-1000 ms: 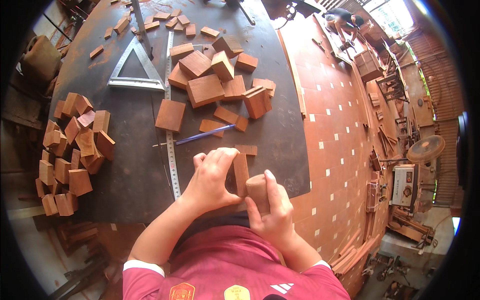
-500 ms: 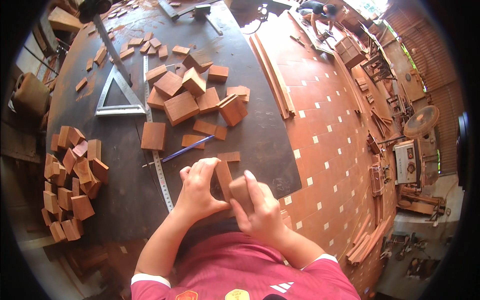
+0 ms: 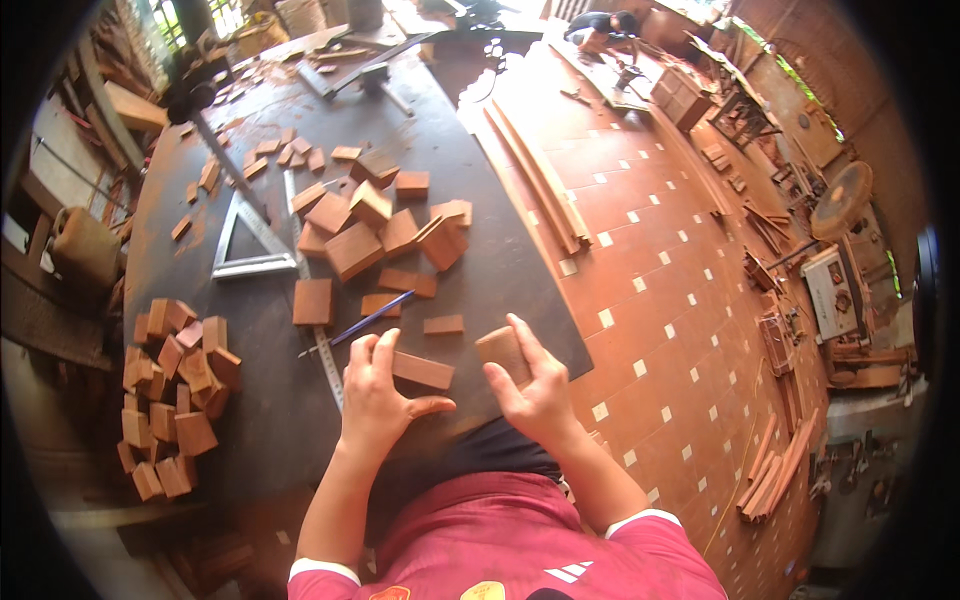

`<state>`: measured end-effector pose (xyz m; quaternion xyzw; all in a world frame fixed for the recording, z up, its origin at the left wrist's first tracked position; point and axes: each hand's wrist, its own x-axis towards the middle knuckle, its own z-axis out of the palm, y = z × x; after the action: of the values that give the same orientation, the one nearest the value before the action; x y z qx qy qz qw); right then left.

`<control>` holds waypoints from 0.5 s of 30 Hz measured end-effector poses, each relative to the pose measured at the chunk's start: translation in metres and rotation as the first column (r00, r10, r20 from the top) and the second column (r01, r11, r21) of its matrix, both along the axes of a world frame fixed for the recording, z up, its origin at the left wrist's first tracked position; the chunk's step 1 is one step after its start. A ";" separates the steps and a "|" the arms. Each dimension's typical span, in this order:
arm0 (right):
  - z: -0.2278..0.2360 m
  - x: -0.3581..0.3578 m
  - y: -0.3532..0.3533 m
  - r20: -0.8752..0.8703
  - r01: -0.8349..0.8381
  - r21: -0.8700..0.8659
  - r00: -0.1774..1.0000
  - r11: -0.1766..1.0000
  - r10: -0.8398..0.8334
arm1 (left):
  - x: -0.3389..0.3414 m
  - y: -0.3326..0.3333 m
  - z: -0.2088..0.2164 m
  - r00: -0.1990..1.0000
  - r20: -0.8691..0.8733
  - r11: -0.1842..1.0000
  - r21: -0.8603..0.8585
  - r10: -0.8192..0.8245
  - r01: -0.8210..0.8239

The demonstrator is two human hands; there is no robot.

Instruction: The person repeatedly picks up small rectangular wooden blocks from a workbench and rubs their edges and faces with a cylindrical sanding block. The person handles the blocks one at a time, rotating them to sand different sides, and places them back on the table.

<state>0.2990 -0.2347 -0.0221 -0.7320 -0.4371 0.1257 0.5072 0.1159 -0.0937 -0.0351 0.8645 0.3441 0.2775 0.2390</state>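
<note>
A small reddish-brown wooden block [image 3: 423, 371] lies on the dark tabletop by my left hand [image 3: 375, 395]. The fingers and thumb of that hand are spread apart around the block's near-left end, and I see no firm grip on it. My right hand [image 3: 537, 395] grips a lighter brown block [image 3: 503, 352] with rounded edges, thumb on one side and fingers on the other, by the table's right edge. Just beyond my hands lie a thin wooden piece [image 3: 444, 325], a blue pen [image 3: 372, 316] and a steel ruler [image 3: 326, 368].
A pile of wooden blocks [image 3: 355, 250] occupies the table's middle, and another stack [image 3: 165, 400] stands at the left. A metal triangle square [image 3: 255, 266] lies beyond. Long boards [image 3: 535, 180] lean along the right table edge. A person [image 3: 600, 30] works far off on the tiled floor [image 3: 640, 290].
My hands have moved apart. The right one has carried the lighter block away from the reddish block, which now lies crosswise by my loosened left hand. The view has shifted slightly.
</note>
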 end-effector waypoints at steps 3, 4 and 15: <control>-0.004 -0.003 -0.018 -0.018 -0.016 -0.017 1.000 1.000 0.015 | -0.020 0.006 -0.005 0.991 -0.037 0.975 -0.189 -0.128 0.119; -0.004 -0.003 -0.022 -0.008 -0.012 -0.027 1.000 1.000 0.012 | -0.021 0.007 -0.002 0.995 0.029 0.980 -0.172 -0.092 0.095; 0.001 0.000 -0.039 -0.041 0.001 -0.006 0.999 1.000 -0.001 | -0.023 0.031 -0.002 0.929 0.240 0.538 -0.841 0.282 0.054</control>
<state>0.2991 -0.2738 -0.0209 -0.7311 -0.4259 0.1416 0.5138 0.0925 -0.0631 -0.0367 0.5570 0.4431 0.2429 0.6592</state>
